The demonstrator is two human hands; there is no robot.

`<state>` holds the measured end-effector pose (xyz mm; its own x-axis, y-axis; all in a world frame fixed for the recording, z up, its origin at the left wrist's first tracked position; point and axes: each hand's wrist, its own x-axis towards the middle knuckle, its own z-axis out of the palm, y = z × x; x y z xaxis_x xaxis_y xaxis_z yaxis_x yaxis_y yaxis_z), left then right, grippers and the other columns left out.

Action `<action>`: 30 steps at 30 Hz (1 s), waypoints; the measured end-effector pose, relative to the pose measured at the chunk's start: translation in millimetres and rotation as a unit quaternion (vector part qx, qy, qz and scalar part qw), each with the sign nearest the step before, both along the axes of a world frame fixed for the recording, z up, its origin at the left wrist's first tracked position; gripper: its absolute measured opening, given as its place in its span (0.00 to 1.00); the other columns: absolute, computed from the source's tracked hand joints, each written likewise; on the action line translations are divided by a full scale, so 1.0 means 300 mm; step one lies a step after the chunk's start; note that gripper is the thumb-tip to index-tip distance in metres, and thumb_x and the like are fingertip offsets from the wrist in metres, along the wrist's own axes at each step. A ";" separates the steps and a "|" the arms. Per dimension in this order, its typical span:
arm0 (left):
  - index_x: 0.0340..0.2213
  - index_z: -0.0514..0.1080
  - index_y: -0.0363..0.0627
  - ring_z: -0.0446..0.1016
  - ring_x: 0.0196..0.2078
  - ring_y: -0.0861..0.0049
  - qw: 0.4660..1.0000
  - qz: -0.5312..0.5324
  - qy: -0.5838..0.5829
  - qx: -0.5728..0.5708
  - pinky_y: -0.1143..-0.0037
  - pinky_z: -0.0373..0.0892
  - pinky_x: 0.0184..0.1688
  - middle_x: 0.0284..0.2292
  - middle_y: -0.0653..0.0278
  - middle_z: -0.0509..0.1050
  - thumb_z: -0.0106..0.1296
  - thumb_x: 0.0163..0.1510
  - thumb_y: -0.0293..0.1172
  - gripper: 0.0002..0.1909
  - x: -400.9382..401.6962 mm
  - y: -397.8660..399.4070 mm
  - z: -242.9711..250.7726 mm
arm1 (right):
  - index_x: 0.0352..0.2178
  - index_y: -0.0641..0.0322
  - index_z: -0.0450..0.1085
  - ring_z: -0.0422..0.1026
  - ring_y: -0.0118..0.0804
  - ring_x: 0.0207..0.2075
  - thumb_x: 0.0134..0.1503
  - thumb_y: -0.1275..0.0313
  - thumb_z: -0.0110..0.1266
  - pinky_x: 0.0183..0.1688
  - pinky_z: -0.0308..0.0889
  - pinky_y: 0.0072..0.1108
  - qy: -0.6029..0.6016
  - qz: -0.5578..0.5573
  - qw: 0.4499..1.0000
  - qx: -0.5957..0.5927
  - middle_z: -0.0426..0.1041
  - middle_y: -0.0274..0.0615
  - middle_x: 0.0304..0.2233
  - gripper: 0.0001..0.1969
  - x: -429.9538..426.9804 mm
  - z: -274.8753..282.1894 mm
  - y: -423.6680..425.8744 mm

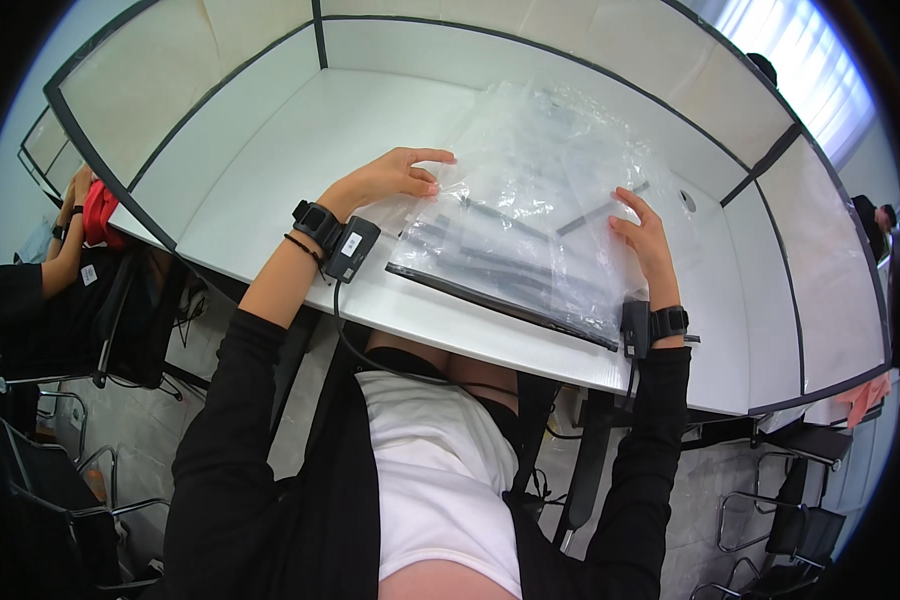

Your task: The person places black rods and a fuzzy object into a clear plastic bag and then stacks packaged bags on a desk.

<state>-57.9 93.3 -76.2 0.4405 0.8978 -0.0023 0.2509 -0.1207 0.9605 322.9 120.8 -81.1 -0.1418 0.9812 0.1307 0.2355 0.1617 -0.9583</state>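
A large clear plastic bag (pixel 525 172) lies crinkled on the white desk, with a black strip (pixel 495 304) along its near edge. Several dark narrow strips (pixel 506 259) show through the film, blurred by glare. At the bag's left edge, my left hand (pixel 390 176) pinches the plastic between thumb and a finger, its index finger stretched out above. My right hand (pixel 645 232) touches the bag's right side, with index finger and thumb apart beside a slanted dark strip (pixel 600 210). Whether film is caught between those fingers is unclear.
Pale panels in dark frames (pixel 555 37) wall the desk (pixel 270 172) at the back and sides. A cable hole (pixel 688 200) is at the right. Cables (pixel 345 315) run from boxes on my wrists. Another person (pixel 22 315) sits at left; chairs (pixel 787 517) stand at right.
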 end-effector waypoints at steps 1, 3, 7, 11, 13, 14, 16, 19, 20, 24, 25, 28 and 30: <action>0.49 0.59 0.42 0.65 0.26 0.86 1.000 -0.001 0.006 0.000 0.86 0.61 0.36 0.24 0.68 0.68 0.46 0.43 0.22 0.27 0.003 -0.006 0.007 | 0.46 0.62 0.60 0.67 0.20 0.25 0.42 0.77 0.53 0.26 0.58 0.11 -0.004 0.002 1.000 0.007 0.65 0.32 0.44 0.25 0.002 -0.002 0.003; 0.49 0.58 0.43 0.64 0.26 0.86 1.000 -0.002 0.013 -0.001 0.86 0.61 0.35 0.21 0.70 0.67 0.46 0.43 0.21 0.28 0.004 -0.009 0.007 | 0.46 0.62 0.60 0.66 0.19 0.25 0.42 0.77 0.53 0.25 0.58 0.11 -0.008 0.005 1.000 0.013 0.65 0.32 0.44 0.25 0.002 0.003 0.001; 0.51 0.55 0.42 0.67 0.29 0.81 1.000 -0.015 0.027 -0.003 0.83 0.63 0.38 0.25 0.64 0.70 0.45 0.43 0.20 0.31 0.001 -0.006 0.003 | 0.48 0.60 0.58 0.64 0.17 0.31 0.44 0.78 0.50 0.34 0.60 0.09 -0.041 0.017 0.999 -0.012 0.60 0.32 0.48 0.26 0.006 0.010 0.001; 0.52 0.54 0.47 0.65 0.26 0.87 0.997 -0.044 -0.014 -0.060 0.85 0.64 0.33 0.28 0.66 0.69 0.45 0.44 0.24 0.30 0.007 -0.028 0.052 | 0.46 0.60 0.59 0.65 0.18 0.28 0.42 0.78 0.52 0.27 0.58 0.08 0.036 0.004 0.999 0.013 0.63 0.33 0.46 0.26 0.021 -0.009 0.006; 0.52 0.54 0.48 0.65 0.28 0.87 0.995 -0.072 0.008 -0.071 0.86 0.65 0.32 0.35 0.65 0.69 0.43 0.47 0.25 0.28 -0.014 -0.024 0.062 | 0.46 0.60 0.61 0.65 0.19 0.31 0.42 0.79 0.51 0.31 0.59 0.08 -0.003 0.056 0.998 0.018 0.63 0.34 0.46 0.25 0.020 0.013 0.005; 0.52 0.54 0.49 0.66 0.29 0.86 0.996 -0.045 -0.037 -0.070 0.85 0.65 0.33 0.37 0.65 0.69 0.42 0.49 0.27 0.26 -0.024 -0.009 0.040 | 0.46 0.60 0.61 0.65 0.20 0.32 0.42 0.80 0.50 0.32 0.60 0.08 0.020 0.093 0.995 -0.012 0.63 0.35 0.46 0.25 0.014 0.024 0.001; 0.50 0.56 0.50 0.66 0.34 0.84 0.992 -0.002 -0.111 -0.062 0.82 0.65 0.38 0.36 0.65 0.69 0.43 0.52 0.33 0.22 -0.022 -0.002 0.029 | 0.44 0.61 0.63 0.65 0.19 0.34 0.41 0.82 0.48 0.35 0.62 0.10 0.034 0.155 0.986 -0.041 0.64 0.37 0.45 0.23 0.014 0.036 -0.012; 0.49 0.57 0.51 0.67 0.37 0.81 0.998 0.015 -0.041 0.046 0.79 0.63 0.43 0.42 0.63 0.66 0.46 0.51 0.36 0.23 -0.051 0.021 0.000 | 0.40 0.63 0.65 0.66 0.21 0.37 0.41 0.82 0.49 0.37 0.62 0.12 -0.047 0.176 0.982 -0.040 0.66 0.37 0.43 0.20 0.005 0.045 -0.032; 0.48 0.59 0.50 0.67 0.40 0.79 0.993 0.039 -0.105 -0.019 0.80 0.63 0.43 0.44 0.62 0.63 0.47 0.50 0.33 0.22 -0.052 0.035 -0.010 | 0.37 0.64 0.66 0.66 0.24 0.38 0.41 0.81 0.51 0.39 0.62 0.15 -0.027 0.212 0.977 -0.025 0.67 0.37 0.42 0.17 -0.006 0.055 -0.040; 0.47 0.60 0.48 0.67 0.41 0.78 0.993 0.055 -0.105 0.012 0.81 0.63 0.43 0.45 0.61 0.63 0.51 0.46 0.29 0.25 -0.053 0.038 -0.018 | 0.34 0.64 0.68 0.67 0.29 0.39 0.42 0.78 0.51 0.42 0.61 0.18 -0.051 0.283 0.956 -0.065 0.69 0.38 0.38 0.13 0.011 0.049 -0.044; 0.47 0.60 0.48 0.67 0.41 0.78 0.993 0.057 -0.105 0.014 0.81 0.63 0.43 0.45 0.61 0.63 0.51 0.46 0.29 0.25 -0.056 0.038 -0.018 | 0.34 0.64 0.68 0.67 0.29 0.39 0.42 0.78 0.51 0.42 0.61 0.18 -0.052 0.284 0.955 -0.064 0.69 0.38 0.38 0.13 0.003 0.059 -0.044; 0.48 0.58 0.51 0.68 0.40 0.77 0.995 0.054 -0.087 0.020 0.79 0.63 0.43 0.47 0.58 0.60 0.53 0.43 0.28 0.29 -0.049 0.024 -0.006 | 0.36 0.63 0.67 0.68 0.26 0.35 0.46 0.76 0.49 0.39 0.63 0.17 -0.093 0.247 0.963 -0.063 0.69 0.36 0.37 0.13 -0.007 0.059 -0.040; 0.52 0.52 0.56 0.68 0.40 0.72 1.000 0.007 -0.002 -0.011 0.77 0.63 0.45 0.52 0.52 0.53 0.54 0.39 0.23 0.39 -0.031 0.006 0.017 | 0.38 0.61 0.66 0.68 0.26 0.35 0.47 0.75 0.49 0.38 0.63 0.16 -0.068 0.214 0.972 -0.069 0.67 0.36 0.39 0.14 -0.016 0.070 -0.054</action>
